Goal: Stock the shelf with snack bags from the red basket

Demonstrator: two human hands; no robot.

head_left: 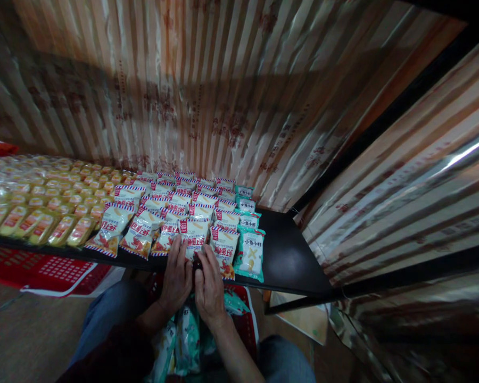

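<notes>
We count four teal-and-white plastic packets (250,252) on the black shelf (293,250), five red-and-white plastic packets (225,242) along its front, two red plastic baskets (64,269).

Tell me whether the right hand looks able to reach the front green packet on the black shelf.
Probably yes: the right hand is close by, and nothing covers the front green packet at the black shelf's near edge.

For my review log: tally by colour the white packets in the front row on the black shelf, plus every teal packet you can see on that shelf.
White front-row packets: 5
Teal shelf packets: 4
Total: 9
</notes>
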